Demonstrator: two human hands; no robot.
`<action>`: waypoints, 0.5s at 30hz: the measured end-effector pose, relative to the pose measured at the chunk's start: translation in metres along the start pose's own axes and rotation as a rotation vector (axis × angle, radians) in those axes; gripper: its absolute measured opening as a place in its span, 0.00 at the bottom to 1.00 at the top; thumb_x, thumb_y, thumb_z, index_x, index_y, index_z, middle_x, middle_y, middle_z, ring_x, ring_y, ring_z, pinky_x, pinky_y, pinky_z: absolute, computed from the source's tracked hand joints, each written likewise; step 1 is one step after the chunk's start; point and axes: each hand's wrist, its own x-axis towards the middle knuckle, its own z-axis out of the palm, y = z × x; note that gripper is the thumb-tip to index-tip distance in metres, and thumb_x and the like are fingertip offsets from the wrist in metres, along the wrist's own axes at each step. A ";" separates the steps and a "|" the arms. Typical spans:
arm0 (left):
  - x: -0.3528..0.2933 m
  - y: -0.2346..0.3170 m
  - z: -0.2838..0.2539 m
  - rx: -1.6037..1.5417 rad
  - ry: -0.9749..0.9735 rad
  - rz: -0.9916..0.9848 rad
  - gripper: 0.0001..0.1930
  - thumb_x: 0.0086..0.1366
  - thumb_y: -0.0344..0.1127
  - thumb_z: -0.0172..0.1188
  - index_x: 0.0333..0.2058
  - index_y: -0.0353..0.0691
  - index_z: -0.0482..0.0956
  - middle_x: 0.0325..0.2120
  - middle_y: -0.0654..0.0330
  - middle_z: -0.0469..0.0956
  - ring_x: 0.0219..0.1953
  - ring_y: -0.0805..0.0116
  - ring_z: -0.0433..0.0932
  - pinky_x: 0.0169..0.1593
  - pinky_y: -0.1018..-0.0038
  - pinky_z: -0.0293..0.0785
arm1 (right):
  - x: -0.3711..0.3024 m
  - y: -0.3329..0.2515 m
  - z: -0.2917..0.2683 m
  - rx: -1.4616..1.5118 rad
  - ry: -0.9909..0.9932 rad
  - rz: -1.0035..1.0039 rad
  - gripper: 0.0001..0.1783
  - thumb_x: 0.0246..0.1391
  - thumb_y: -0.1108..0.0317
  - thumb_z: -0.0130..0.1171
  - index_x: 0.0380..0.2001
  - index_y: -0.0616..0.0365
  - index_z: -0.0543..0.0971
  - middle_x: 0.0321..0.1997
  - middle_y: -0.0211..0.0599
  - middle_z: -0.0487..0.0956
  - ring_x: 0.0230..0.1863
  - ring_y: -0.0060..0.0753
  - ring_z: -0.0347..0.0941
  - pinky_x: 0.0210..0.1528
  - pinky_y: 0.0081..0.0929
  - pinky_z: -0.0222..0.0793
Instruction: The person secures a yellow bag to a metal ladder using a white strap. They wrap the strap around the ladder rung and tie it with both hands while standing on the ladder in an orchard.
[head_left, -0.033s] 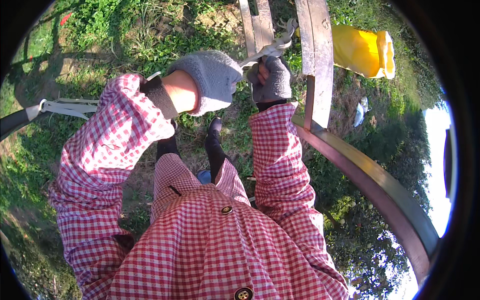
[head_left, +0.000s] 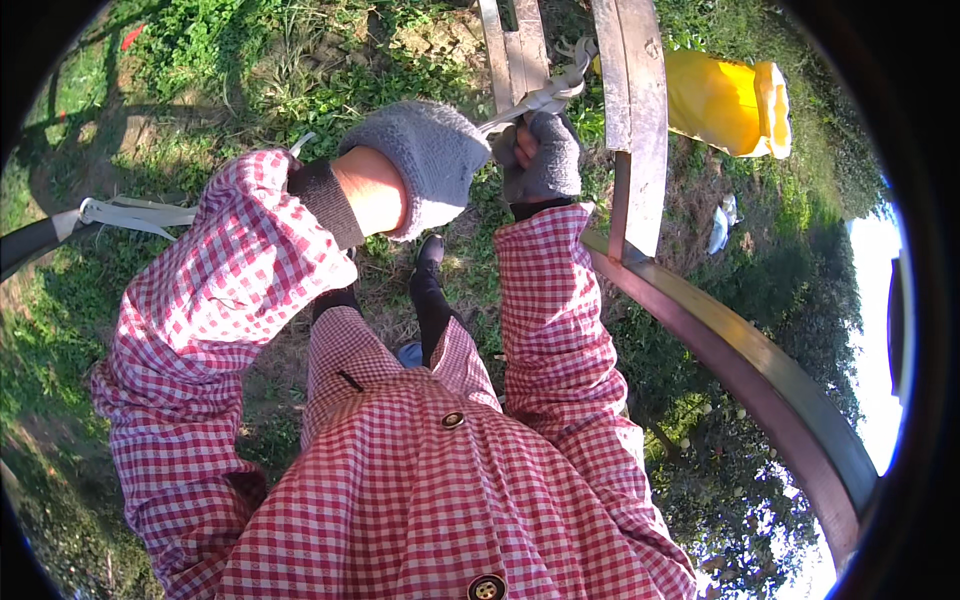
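Note:
My left hand (head_left: 425, 165), in a grey knitted glove, is a fist turned with its back up, so its fingers are mostly hidden. A white strap (head_left: 548, 98) runs from its edge to a wooden post (head_left: 527, 50), where it is twisted into a knot. A pale strip end (head_left: 302, 144) sticks out behind my left wrist. My right hand (head_left: 543, 160), also in a grey glove, is closed just below the knot with bare fingertips curled in, gripping the strap. The two hands are close together, slightly apart.
Right of my hands stands a weathered wooden board (head_left: 632, 120) joined to a long curved beam (head_left: 750, 365). A yellow sack (head_left: 715, 100) lies beyond it. At far left, a dark pole (head_left: 35, 245) has white strips (head_left: 135, 215) tied to it. Grass and leafy trees surround me.
My left hand has shifted slightly right and its wrist a little downward. My right hand stays at the knot.

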 end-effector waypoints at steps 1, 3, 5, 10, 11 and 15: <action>-0.002 0.004 0.001 0.023 0.082 0.003 0.04 0.44 0.30 0.59 0.19 0.39 0.73 0.15 0.59 0.69 0.19 0.62 0.70 0.27 0.70 0.69 | 0.000 -0.002 -0.002 -0.022 0.040 -0.008 0.04 0.50 0.70 0.48 0.30 0.54 0.71 0.13 0.21 0.62 0.13 0.19 0.58 0.15 0.21 0.55; -0.012 -0.004 -0.021 -0.422 0.100 0.197 0.10 0.47 0.37 0.57 0.16 0.39 0.69 0.14 0.58 0.70 0.22 0.66 0.76 0.27 0.68 0.72 | 0.001 -0.006 -0.007 -0.057 0.109 -0.027 0.04 0.50 0.69 0.47 0.29 0.54 0.71 0.12 0.22 0.61 0.14 0.19 0.58 0.16 0.21 0.55; -0.025 -0.012 -0.014 -1.303 0.120 0.038 0.07 0.47 0.29 0.61 0.20 0.35 0.72 0.16 0.65 0.70 0.17 0.79 0.64 0.20 0.80 0.58 | 0.007 -0.005 -0.016 0.040 0.027 0.033 0.05 0.51 0.66 0.47 0.30 0.54 0.71 0.12 0.23 0.61 0.13 0.19 0.57 0.15 0.19 0.54; -0.032 -0.030 0.002 -0.626 0.137 0.012 0.07 0.45 0.29 0.58 0.22 0.38 0.69 0.15 0.58 0.68 0.16 0.67 0.68 0.22 0.71 0.64 | -0.002 -0.002 0.005 -0.024 -0.042 -0.002 0.04 0.51 0.72 0.46 0.27 0.58 0.71 0.12 0.23 0.61 0.11 0.18 0.54 0.14 0.20 0.56; -0.029 -0.022 -0.009 -0.363 0.116 -0.078 0.06 0.45 0.31 0.57 0.23 0.38 0.71 0.16 0.56 0.70 0.18 0.62 0.70 0.24 0.68 0.67 | -0.006 -0.004 0.018 -0.128 0.007 -0.023 0.03 0.52 0.72 0.45 0.25 0.53 0.68 0.11 0.21 0.58 0.10 0.16 0.49 0.13 0.17 0.46; -0.014 -0.015 0.003 0.108 0.258 -0.011 0.12 0.47 0.30 0.52 0.34 0.41 0.74 0.22 0.56 0.75 0.24 0.57 0.76 0.29 0.65 0.73 | -0.010 -0.005 0.029 -0.104 0.047 -0.048 0.03 0.51 0.73 0.46 0.25 0.55 0.68 0.12 0.22 0.60 0.10 0.16 0.50 0.13 0.14 0.45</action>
